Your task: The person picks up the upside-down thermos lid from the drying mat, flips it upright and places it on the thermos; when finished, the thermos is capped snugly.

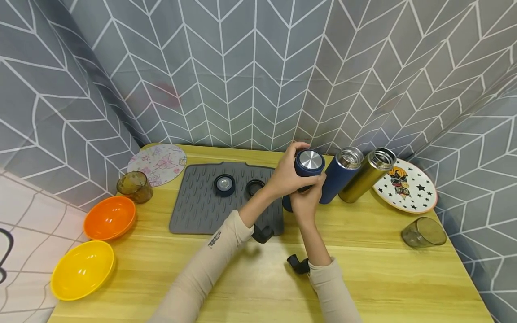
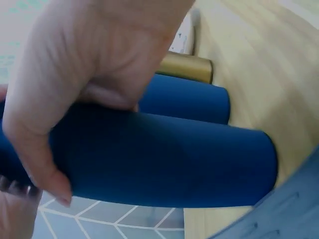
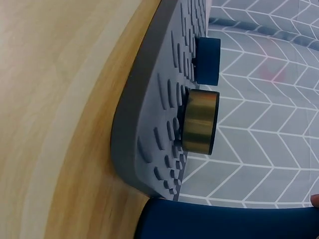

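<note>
A blue vacuum flask [image 2: 169, 154] stands upright at the right edge of the grey drying mat [image 1: 198, 202]. On top of it is a blue lid [image 1: 308, 162] with a silver disc. My left hand [image 1: 287, 174] grips around the lid. Just below, my right hand [image 1: 308, 202] holds the upper body of the flask, its thumb across the front in the left wrist view. How firmly the lid sits is hidden by the fingers. A second blue flask [image 1: 340, 177] and a gold flask [image 1: 365, 177] stand uncovered to the right.
On the mat lie a blue lid [image 1: 224, 185] and a gold lid [image 3: 200, 122]. Orange [image 1: 110, 218] and yellow [image 1: 82, 270] bowls and a brown glass [image 1: 135, 187] stand left. A star-patterned plate [image 1: 420, 190] and another glass [image 1: 423, 233] are right.
</note>
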